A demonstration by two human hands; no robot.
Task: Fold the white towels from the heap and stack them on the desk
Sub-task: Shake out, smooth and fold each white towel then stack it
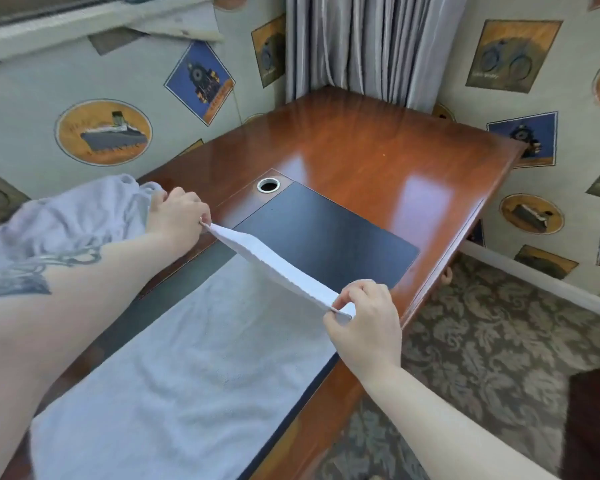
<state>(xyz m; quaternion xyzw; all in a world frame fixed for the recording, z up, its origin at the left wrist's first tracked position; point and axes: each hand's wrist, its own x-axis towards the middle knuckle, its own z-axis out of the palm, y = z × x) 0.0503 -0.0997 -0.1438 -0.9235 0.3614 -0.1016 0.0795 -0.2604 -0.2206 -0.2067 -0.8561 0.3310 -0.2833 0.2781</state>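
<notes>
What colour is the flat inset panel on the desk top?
The inset panel is dark, near black, seen in the head view.

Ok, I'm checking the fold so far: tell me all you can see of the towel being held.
The white towel looks like soft terry cloth. It lies lengthwise on the desk, over its dark inlay. The left hand and right hand each pinch a far corner, lifting that edge taut above the surface.

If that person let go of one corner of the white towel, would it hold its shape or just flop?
Probably flop: the white towel drapes limply on the desk, and its far edge only stays straight because the left hand and right hand pinch it taut. It looks light. Its wrinkled cloth likely grips rather than slides.
</notes>
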